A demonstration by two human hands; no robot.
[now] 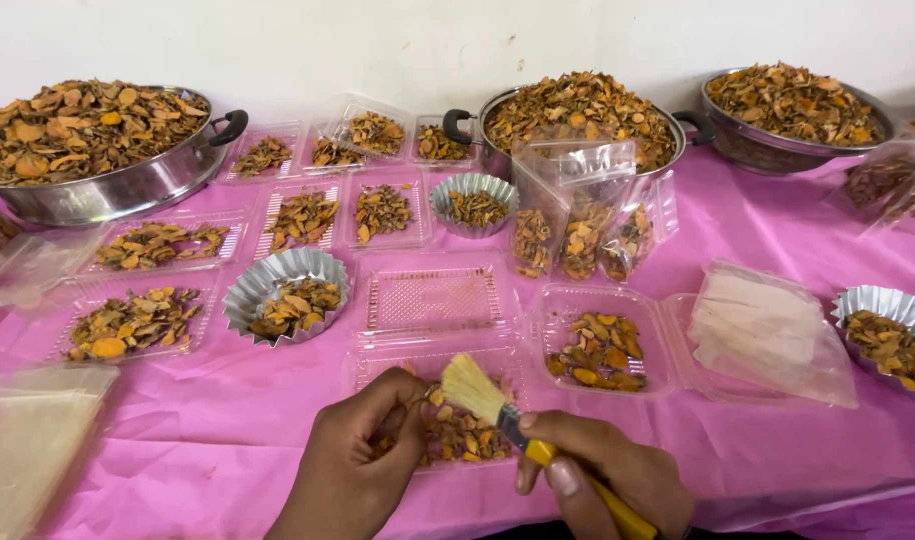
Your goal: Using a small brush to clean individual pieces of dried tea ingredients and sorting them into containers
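Right hand [603,475]: it is closed tight on a brush [518,425] with a yellow handle, at the near edge of the table. The pale bristles point up and to the left.
Left hand [363,465]: its fingers are curled and pinched together. They touch the dried orange pieces in the near tray [440,365]. I cannot tell if they hold a piece.
Near tray: a clear plastic box, lid open, at the near edge between the two hands. The bristles are over it.
Table [218,450]: it has a pink cloth on it.
Just right: another open clear box [598,350] with a few orange pieces, and a pile of clear bags [768,335] beside it.
Just left: a crinkly foil cup [286,295] with pieces, and flat clear trays [138,320] by the left edge.
Middle: three small clear bags [583,225] stand up, part full.
Far edge: three big metal pots [93,150] piled high with the same dried pieces.
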